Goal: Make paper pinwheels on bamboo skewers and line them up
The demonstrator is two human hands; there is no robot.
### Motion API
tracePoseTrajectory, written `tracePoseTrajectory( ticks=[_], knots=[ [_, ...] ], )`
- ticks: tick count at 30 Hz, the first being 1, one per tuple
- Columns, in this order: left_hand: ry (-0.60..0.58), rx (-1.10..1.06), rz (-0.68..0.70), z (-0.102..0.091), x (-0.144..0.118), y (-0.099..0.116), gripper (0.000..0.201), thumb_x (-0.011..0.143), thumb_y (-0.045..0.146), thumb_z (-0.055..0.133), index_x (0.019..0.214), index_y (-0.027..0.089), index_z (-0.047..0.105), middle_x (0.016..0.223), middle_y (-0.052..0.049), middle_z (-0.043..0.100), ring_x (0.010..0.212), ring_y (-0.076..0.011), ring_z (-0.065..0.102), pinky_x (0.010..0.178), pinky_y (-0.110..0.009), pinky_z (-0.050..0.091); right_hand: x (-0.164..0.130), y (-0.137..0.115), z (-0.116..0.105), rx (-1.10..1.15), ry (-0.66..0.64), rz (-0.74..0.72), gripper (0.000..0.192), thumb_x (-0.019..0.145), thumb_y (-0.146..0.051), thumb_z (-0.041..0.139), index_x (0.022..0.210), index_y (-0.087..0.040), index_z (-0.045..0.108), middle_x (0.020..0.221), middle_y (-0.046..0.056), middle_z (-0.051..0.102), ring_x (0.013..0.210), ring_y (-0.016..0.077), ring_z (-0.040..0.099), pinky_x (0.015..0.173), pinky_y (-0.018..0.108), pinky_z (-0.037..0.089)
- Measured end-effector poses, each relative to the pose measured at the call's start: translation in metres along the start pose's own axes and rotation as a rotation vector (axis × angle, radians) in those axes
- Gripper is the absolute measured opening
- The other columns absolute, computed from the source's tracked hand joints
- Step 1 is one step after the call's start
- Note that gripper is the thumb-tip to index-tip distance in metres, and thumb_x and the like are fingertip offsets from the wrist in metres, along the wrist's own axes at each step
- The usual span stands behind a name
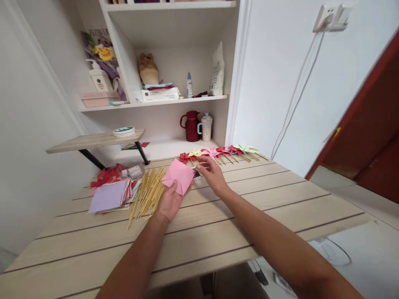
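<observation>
Tabletop (249,207): pink paper (178,176) over left fingers (170,194)

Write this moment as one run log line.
left hand: holds pink paper | right hand: reaching beside it | sticks: left

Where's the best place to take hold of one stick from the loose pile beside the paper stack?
Probably a near end of the sticks, coming from the table's front edge: they fan out towards the person, so the tips there lie apart, while the paper stack crowds their left side.
</observation>
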State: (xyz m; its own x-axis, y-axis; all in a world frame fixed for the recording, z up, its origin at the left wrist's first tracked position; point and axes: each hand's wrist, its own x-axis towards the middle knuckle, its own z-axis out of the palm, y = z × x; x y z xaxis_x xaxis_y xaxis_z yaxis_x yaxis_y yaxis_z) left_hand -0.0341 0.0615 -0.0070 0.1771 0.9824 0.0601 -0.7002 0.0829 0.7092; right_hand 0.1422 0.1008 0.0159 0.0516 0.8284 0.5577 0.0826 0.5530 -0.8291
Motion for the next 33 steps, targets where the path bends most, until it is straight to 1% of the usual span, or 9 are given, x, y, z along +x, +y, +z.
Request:
tracePoseTrajectory(
  ticks=[3, 6, 10, 13, 16, 20, 26, 29, 33],
  knots=[
    [0.064, -0.033, 0.033, -0.010, 0.004, 0.009, 0.041, 0.095, 0.025, 0.057, 0.134, 0.014, 0.057, 0.126, -0.017, 0.070, 0.121, -0.0302, 0.065, 0.108, -0.049, 0.048, -0.001, -0.002, -0.001, -0.151, -0.059, -0.160, 0.034, 0.083, -0.027, 0.068, 0.117, -0.027, 0.066, 0.110, 0.007, 0.060, 0.088, 0.0197, 0.062, 0.079, 0.038, 0.054],
    [0.095, -0.079, 0.071, -0.018, 0.006, 0.017, 0.041, 0.097, 0.024, 0.054, 0.136, 0.015, 0.055, 0.125, -0.015, 0.071, 0.119, -0.0293, 0.066, 0.108, -0.049, 0.048, -0.006, 0.000, 0.003, -0.250, -0.159, -0.281, 0.045, 0.083, -0.016, 0.064, 0.125, -0.032, 0.063, 0.107, 0.005, 0.055, 0.086, 0.0187, 0.058, 0.078, 0.038, 0.055],
    [0.028, -0.132, 0.037, -0.020, 0.004, 0.020, 0.042, 0.098, 0.026, 0.051, 0.140, 0.016, 0.053, 0.127, -0.015, 0.070, 0.124, -0.0287, 0.062, 0.111, -0.050, 0.044, -0.013, 0.006, 0.013, -0.348, -0.240, -0.403, 0.058, 0.081, -0.007, 0.061, 0.133, -0.034, 0.058, 0.104, 0.005, 0.049, 0.091, 0.0198, 0.056, 0.082, 0.039, 0.055],
    [-0.036, -0.135, -0.013, -0.016, 0.002, 0.018, 0.043, 0.100, 0.028, 0.048, 0.141, 0.018, 0.052, 0.128, -0.013, 0.070, 0.125, -0.0279, 0.062, 0.112, -0.051, 0.043, -0.015, 0.009, 0.017, -0.417, -0.245, -0.472, 0.059, 0.081, -0.005, 0.061, 0.133, -0.034, 0.059, 0.103, 0.005, 0.047, 0.094, 0.0215, 0.054, 0.083, 0.040, 0.054],
    [-0.056, -0.122, -0.054, -0.013, -0.001, 0.017, 0.041, 0.100, 0.031, 0.048, 0.140, 0.020, 0.054, 0.129, -0.011, 0.069, 0.125, -0.0258, 0.062, 0.112, -0.049, 0.044, -0.016, 0.009, 0.019, -0.462, -0.257, -0.491, 0.053, 0.083, -0.007, 0.061, 0.130, -0.033, 0.062, 0.101, 0.006, 0.048, 0.091, 0.0210, 0.054, 0.080, 0.038, 0.054],
    [-0.066, -0.106, -0.089, -0.011, -0.004, 0.017, 0.042, 0.099, 0.036, 0.050, 0.138, 0.020, 0.056, 0.137, -0.011, 0.065, 0.132, -0.0251, 0.055, 0.112, -0.048, 0.044, -0.017, 0.009, 0.018, -0.459, -0.251, -0.483, 0.039, 0.086, -0.014, 0.064, 0.120, -0.031, 0.070, 0.099, 0.006, 0.050, 0.088, 0.0205, 0.054, 0.076, 0.035, 0.053],
    [-0.043, -0.078, -0.063, -0.011, -0.003, 0.016, 0.043, 0.098, 0.037, 0.053, 0.137, 0.020, 0.057, 0.140, -0.011, 0.062, 0.134, -0.0246, 0.053, 0.111, -0.045, 0.044, -0.017, 0.004, 0.018, -0.402, -0.221, -0.510, 0.013, 0.087, -0.021, 0.067, 0.089, -0.027, 0.079, 0.090, 0.005, 0.052, 0.083, 0.0194, 0.054, 0.070, 0.033, 0.049],
    [-0.024, -0.076, -0.038, -0.011, -0.002, 0.015, 0.042, 0.097, 0.031, 0.055, 0.137, 0.018, 0.057, 0.140, -0.012, 0.062, 0.130, -0.0239, 0.056, 0.110, -0.044, 0.045, -0.017, 0.002, 0.018, -0.396, -0.240, -0.499, 0.012, 0.087, -0.023, 0.068, 0.083, -0.027, 0.079, 0.089, 0.005, 0.052, 0.082, 0.0193, 0.054, 0.070, 0.033, 0.048],
    [-0.045, -0.064, -0.046, -0.012, -0.001, 0.014, 0.041, 0.097, 0.028, 0.054, 0.137, 0.018, 0.057, 0.139, -0.012, 0.063, 0.128, -0.0230, 0.058, 0.111, -0.044, 0.045, -0.016, 0.001, 0.017, -0.410, -0.218, -0.517, 0.012, 0.088, -0.025, 0.067, 0.083, -0.025, 0.078, 0.091, 0.006, 0.054, 0.085, 0.0200, 0.055, 0.072, 0.034, 0.049]
  ],
)
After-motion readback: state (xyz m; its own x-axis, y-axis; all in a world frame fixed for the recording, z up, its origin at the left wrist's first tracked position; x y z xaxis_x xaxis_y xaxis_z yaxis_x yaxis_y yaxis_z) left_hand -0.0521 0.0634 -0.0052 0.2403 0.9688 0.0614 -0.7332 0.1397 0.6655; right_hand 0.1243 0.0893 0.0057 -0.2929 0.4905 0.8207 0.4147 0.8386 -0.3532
